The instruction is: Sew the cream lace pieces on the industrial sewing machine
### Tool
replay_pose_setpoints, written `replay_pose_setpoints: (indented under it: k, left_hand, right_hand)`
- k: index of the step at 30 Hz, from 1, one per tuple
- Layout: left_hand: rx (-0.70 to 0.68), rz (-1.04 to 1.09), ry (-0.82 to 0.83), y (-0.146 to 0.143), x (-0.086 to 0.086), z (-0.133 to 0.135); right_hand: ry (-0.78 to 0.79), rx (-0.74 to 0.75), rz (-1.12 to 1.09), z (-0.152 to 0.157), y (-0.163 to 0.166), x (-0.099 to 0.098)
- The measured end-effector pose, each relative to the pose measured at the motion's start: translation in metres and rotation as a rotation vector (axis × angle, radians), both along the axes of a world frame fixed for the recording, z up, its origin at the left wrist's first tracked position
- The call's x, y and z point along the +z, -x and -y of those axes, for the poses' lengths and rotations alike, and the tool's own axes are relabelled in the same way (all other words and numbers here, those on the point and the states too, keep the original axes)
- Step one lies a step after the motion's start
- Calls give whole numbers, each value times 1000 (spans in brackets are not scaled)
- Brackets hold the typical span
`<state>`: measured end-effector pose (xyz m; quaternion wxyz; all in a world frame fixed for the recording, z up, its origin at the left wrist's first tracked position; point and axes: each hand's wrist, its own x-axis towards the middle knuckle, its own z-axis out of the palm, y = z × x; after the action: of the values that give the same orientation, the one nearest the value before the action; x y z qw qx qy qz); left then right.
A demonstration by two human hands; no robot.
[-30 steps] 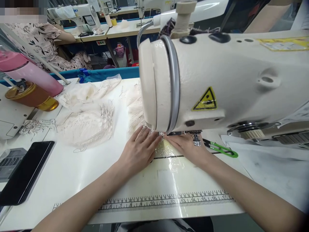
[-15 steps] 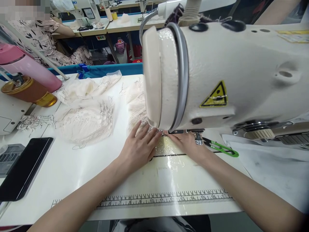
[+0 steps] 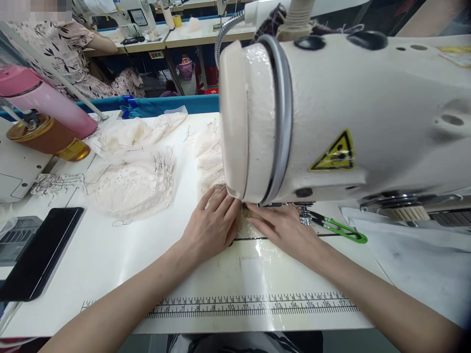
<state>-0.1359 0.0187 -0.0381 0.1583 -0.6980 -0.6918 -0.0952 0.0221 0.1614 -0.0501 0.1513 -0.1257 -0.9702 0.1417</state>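
Counter [image 3: 143, 264]: white, glossy; printed ruler [image 3: 253, 306] along near edge, numerals 6–17 legible.
Room: rear counter [image 3: 193, 37] with sewing machine [image 3: 134, 17]; person in leaf-print clothing [image 3: 55, 59] alongside.
Warning label [image 3: 334, 153]: yellow triangle, on near machine head [image 3: 253, 122].
Cream fabric [image 3: 210, 157]: partly behind head, near end under left hand [image 3: 209, 225].
Left fingers: extended, flat.
Right hand [image 3: 289, 225]: below head; fingers partly hidden, grip cannot be told.

The smooth, slender left forearm [image 3: 128, 294] and the similar right forearm [image 3: 371, 289] are bare, as are the left hand [image 3: 209, 223] and right hand [image 3: 289, 226], with slim fingers [image 3: 230, 211]. Black-and-white cloth clothing [image 3: 253, 347] shows at the lap, its streaked pattern mostly hidden.
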Motion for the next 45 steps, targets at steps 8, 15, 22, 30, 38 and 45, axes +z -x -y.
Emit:
replay_pose_setpoints:
  k: [8, 15, 22, 30, 38, 45]
  left_hand:
    - [-25, 31, 24, 2, 2, -1]
    - [-9, 33, 69, 0, 3, -1]
    - [-7, 9, 89, 0, 3, -1]
    - [-12, -2, 80, 1, 3, -2]
    - [15, -30, 92, -2, 4, -2]
    - [43, -7, 94, -3, 5, -3]
  right_hand:
    - [134, -58, 40, -4, -2, 5]
    - [-54, -24, -3, -9, -3, 4]
    - [-78, -39, -51, -5, -2, 2]
    - [2, 3, -37, -6, 1, 9]
    - [-49, -12, -40, -3, -1, 9]
    - [-149, -48, -3, 2, -1, 8]
